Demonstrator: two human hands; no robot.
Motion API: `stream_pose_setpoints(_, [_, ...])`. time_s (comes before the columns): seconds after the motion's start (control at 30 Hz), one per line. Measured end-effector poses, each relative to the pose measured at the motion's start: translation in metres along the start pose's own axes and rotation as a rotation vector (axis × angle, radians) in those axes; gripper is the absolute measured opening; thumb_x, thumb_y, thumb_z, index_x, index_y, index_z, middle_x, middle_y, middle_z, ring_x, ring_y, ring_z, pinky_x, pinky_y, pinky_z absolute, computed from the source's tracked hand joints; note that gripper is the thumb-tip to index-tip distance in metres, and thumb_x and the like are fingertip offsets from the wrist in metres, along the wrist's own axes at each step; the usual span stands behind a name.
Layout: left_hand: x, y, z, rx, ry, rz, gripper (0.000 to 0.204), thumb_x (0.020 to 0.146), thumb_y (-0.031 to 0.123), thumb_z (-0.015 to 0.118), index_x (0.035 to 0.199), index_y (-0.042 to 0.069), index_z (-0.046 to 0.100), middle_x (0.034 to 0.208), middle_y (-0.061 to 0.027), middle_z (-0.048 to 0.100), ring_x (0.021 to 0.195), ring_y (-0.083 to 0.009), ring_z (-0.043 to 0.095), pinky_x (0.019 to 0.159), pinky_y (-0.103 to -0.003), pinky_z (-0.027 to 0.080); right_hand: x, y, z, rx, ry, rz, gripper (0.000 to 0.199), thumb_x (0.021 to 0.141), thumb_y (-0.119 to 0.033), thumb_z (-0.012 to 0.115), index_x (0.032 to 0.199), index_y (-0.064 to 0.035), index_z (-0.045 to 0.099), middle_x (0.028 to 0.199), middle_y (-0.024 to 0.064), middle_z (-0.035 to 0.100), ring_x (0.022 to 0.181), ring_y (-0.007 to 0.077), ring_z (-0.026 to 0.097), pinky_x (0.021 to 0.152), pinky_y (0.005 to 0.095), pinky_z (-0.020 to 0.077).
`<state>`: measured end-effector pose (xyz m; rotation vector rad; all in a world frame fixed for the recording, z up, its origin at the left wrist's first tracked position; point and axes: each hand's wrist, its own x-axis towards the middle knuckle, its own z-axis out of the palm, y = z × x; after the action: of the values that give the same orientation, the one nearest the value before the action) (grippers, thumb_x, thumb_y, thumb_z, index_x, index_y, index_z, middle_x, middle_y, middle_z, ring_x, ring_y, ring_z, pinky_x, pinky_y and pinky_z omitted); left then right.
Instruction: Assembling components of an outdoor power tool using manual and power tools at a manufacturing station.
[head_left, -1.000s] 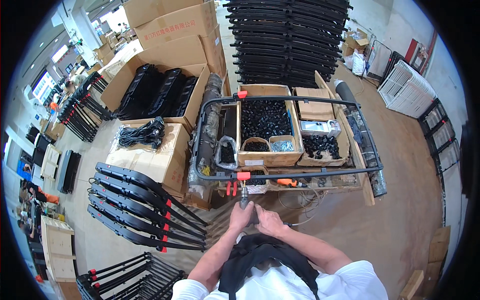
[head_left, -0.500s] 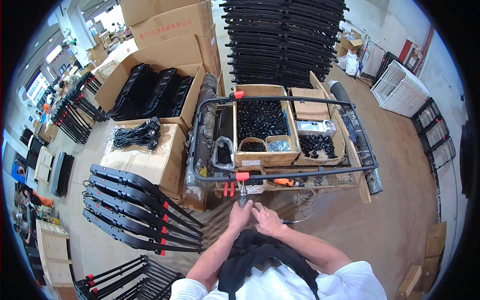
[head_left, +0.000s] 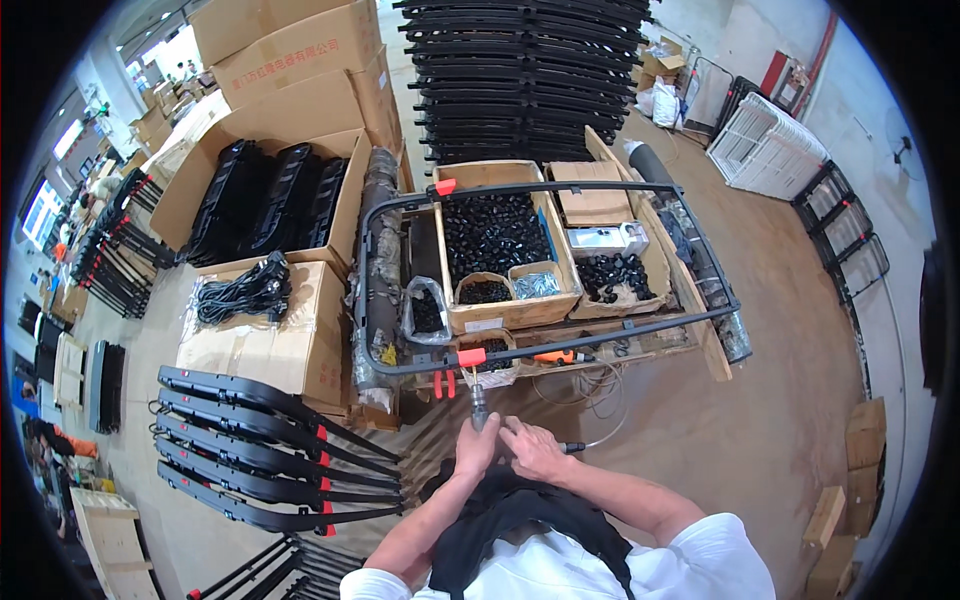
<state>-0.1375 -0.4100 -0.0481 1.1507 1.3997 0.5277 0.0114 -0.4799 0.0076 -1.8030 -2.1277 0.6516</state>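
Observation:
A black tubular frame (head_left: 600, 333) lies across two wrapped rollers, with a red clip (head_left: 471, 357) on its near bar and another red clip (head_left: 444, 187) on its far bar. Just in front of the near clip is a power screwdriver (head_left: 479, 408) with a metal nose, its thin bit pointing at the clip. My left hand (head_left: 478, 445) is closed around the tool behind the nose. Beside it, my right hand (head_left: 534, 448) is closed at the tool's body, its fingertips partly hidden. Two red prongs (head_left: 444, 384) hang under the near bar, left of the bit.
Inside the frame's outline stand a wooden box (head_left: 515, 315) of black plastic parts, small bins of screws and a tray (head_left: 620, 300) of black pieces. An orange-handled tool (head_left: 560, 356) lies beyond a coiled hose (head_left: 600, 395). Curved black racks (head_left: 250, 450) stand left; cartons (head_left: 260, 345) rise behind them.
The view has tilted, so the frame and boxes sit further left. The screwdriver has drawn back slightly from the near red clip, showing more of the bit. Both hands keep their hold.

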Motion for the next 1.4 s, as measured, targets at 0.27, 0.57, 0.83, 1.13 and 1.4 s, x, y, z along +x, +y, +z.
stream_pose_setpoints(0.27, [-0.021, -0.001, 0.0, -0.096, -0.109, -0.062, 0.039, 0.103, 0.041, 0.071, 0.11, 0.003, 0.062, 0.095, -0.0027, 0.063, 0.087, -0.0133, 0.055, 0.078, -0.033, 0.049, -0.02, 0.007, 0.008, -0.02, -0.039, 0.059, 0.058, 0.076, -0.015, 0.075, 0.129, -0.0049, 0.054, 0.122, 0.0192, 0.058, 0.111, 0.0387, 0.066, 0.092, 0.0486, 0.0557])
stream_pose_setpoints(0.57, [0.024, 0.07, 0.063, 0.568, -0.737, 0.242, 0.043, 0.105, 0.038, 0.06, 0.133, 0.005, 0.066, 0.121, -0.019, 0.074, 0.114, -0.0364, 0.07, 0.099, -0.043, 0.054, -0.091, 0.107, -0.042, 0.122, 0.022, 0.582, 0.068, 0.082, -0.025, 0.077, 0.143, -0.0073, 0.054, 0.137, 0.0222, 0.058, 0.117, 0.0441, 0.065, 0.099, 0.0517, 0.0557])
stream_pose_setpoints(0.83, [0.074, 0.194, 0.174, 0.534, -0.772, 0.561, 0.029, 0.104, 0.029, 0.061, 0.118, 0.007, 0.073, 0.114, -0.0184, 0.073, 0.107, -0.038, 0.07, 0.094, -0.046, 0.055, -0.089, 0.335, -0.091, 0.112, 0.194, 1.047, 0.061, 0.087, -0.023, 0.073, 0.141, -0.0021, 0.052, 0.133, 0.0279, 0.058, 0.118, 0.0471, 0.064, 0.099, 0.0532, 0.055])
stream_pose_setpoints(1.13, [0.246, 0.227, 0.369, 1.006, -0.414, 0.493, 0.034, 0.099, 0.037, 0.066, 0.115, 0.008, 0.075, 0.116, -0.0209, 0.074, 0.111, -0.0389, 0.071, 0.095, -0.048, 0.056, -0.09, 0.494, -0.081, -0.126, 0.189, 1.048, 0.083, 0.087, -0.032, 0.071, 0.158, -0.0023, 0.04, 0.131, 0.032, 0.061, 0.121, 0.0467, 0.062, 0.104, 0.0527, 0.053])
stream_pose_setpoints(1.4, [0.308, 0.157, 0.419, 1.5, -0.388, 0.182, 0.071, 0.088, 0.056, 0.077, 0.126, -0.001, 0.061, 0.118, -0.0229, 0.074, 0.114, -0.0382, 0.072, 0.097, -0.048, 0.058, -0.111, 0.453, -0.176, 0.312, -0.089, 0.858, 0.032, 0.094, -0.023, 0.062, 0.119, -0.0017, 0.065, 0.113, 0.0281, 0.066, 0.104, 0.0474, 0.067, 0.09, 0.0545, 0.0561])
